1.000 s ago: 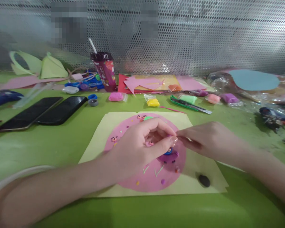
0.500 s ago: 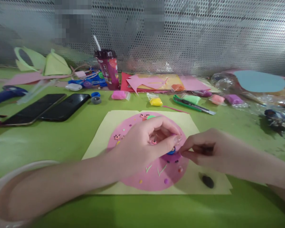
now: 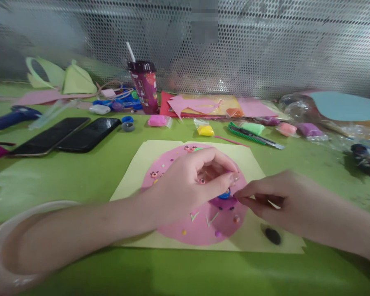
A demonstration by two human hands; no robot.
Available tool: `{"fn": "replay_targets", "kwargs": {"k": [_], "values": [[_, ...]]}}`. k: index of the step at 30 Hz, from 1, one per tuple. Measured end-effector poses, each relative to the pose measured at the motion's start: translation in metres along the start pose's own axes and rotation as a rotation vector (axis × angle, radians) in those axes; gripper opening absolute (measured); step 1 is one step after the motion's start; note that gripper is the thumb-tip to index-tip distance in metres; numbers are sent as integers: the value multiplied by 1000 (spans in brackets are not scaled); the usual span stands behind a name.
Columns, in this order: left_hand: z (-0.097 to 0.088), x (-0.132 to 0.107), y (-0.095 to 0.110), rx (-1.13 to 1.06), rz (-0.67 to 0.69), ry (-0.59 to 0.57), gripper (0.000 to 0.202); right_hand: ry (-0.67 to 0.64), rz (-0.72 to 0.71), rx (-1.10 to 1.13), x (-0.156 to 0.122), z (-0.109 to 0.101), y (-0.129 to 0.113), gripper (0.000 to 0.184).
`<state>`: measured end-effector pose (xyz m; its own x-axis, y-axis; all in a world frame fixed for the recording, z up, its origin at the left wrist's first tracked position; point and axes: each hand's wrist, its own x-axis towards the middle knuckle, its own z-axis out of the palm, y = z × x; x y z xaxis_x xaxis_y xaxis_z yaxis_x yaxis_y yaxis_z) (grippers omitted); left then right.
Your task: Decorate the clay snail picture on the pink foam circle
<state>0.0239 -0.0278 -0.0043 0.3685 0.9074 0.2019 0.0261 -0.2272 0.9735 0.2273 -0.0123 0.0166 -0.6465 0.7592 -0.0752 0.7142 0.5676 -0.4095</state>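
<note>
A pink paper disc (image 3: 175, 228) dotted with small clay shapes lies on a pale yellow sheet (image 3: 135, 172). My left hand (image 3: 185, 185) curls over the disc's middle, thumb and fingers pinched together above a blue and purple clay figure (image 3: 225, 199). My right hand (image 3: 271, 197) comes in from the right, its fingertips pinched beside that figure; what they hold is too small to make out. A black clay lump (image 3: 273, 235) rests on the sheet below my right hand.
Two black phones (image 3: 70, 135) lie at the left. A maroon cup with a straw (image 3: 144, 84), coloured paper (image 3: 203, 105), bagged clay pieces (image 3: 205, 130) and a green utility knife (image 3: 253, 135) line the back. A perforated metal wall (image 3: 265, 41) closes the far edge.
My right hand has slid down and right from my left fingertips to the purple figure's side. The view has shifted slightly; my left hand stays pinched over the disc.
</note>
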Motion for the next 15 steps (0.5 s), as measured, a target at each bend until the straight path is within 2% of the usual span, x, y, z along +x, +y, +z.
{"fn": "replay_targets", "kwargs": {"k": [11, 15], "values": [[-1, 1, -3, 14, 32, -3, 6, 58, -98, -70, -3, 2, 0, 26], [-1, 0, -3, 5, 30, -6, 8, 125, -140, -75, -2, 1, 1, 25]]}}
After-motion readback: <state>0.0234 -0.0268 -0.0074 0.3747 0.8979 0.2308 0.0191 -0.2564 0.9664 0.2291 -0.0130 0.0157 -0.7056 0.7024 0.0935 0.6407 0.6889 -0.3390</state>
